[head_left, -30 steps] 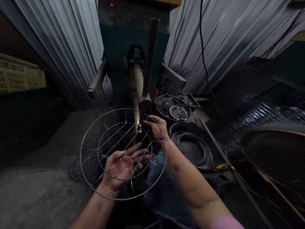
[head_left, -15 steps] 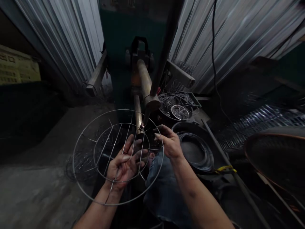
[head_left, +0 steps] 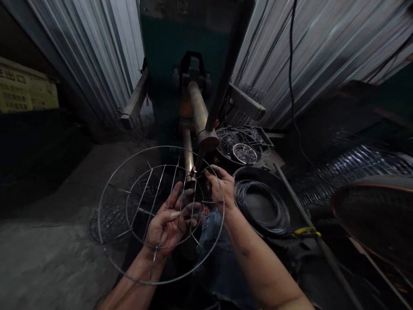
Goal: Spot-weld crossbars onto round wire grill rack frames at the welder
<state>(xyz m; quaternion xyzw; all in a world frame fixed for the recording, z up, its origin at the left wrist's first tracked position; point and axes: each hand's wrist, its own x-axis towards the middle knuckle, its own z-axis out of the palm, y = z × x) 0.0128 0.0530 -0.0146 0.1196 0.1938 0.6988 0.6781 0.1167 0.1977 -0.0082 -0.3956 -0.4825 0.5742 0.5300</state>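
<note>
With the left hand [head_left: 167,224], lower centre of the frame, reaches palm up beneath the wire rack [head_left: 157,193], fingers loosely extended, thumb standing apart. Presents a wide, unclenched posture; cannot tell how firmly the bars bear on the palm.

With the right hand [head_left: 222,185], just right of centre, sets thumb and forefinger narrowly together near the electrode tip [head_left: 193,171]. Cannot tell what lies between these fingertips.

Locates the wire rack at centre and left of centre, tilted toward the camera. Comprises two concentric rings, short spokes between them, and parallel bars across the inner ring. Crosses the left forearm at the bottom and, in view, the right hand at the right edge.

Above centre, includes an upper cylinder [head_left: 198,107] over a slimmer lower cylinder [head_left: 188,146], both in front of a dark green housing [head_left: 164,47].

Right of centre, includes a wire coil [head_left: 280,211] in a dark round container, with a round dish [head_left: 245,153] of small metal pieces above it. At upper left, includes a yellow crate [head_left: 27,92]. At bottom centre, shows a denim-covered leg [head_left: 222,262].
</note>
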